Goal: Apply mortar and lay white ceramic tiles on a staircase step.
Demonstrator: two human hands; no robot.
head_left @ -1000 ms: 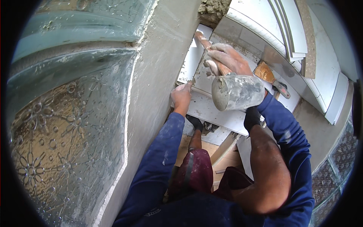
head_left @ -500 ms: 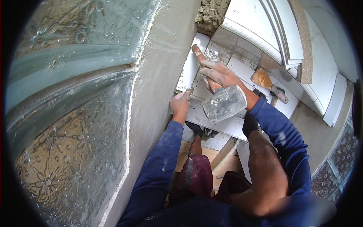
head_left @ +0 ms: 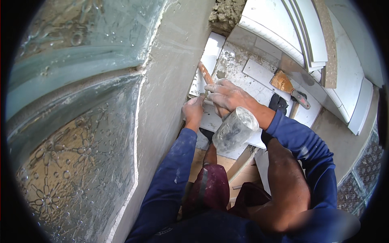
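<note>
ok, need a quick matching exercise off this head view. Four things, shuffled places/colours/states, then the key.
Things:
1. Mallet
2. Scraper
3. Glass pane
4. Shorts

Descriptions:
A. Raised flower pattern, on the left of the picture
B. Dark red, with pale smudges
C. Rusty-brown blade, handle grey and red
D. Held in the right hand

Pairs: 1-D, 2-C, 3-A, 4-B
</note>
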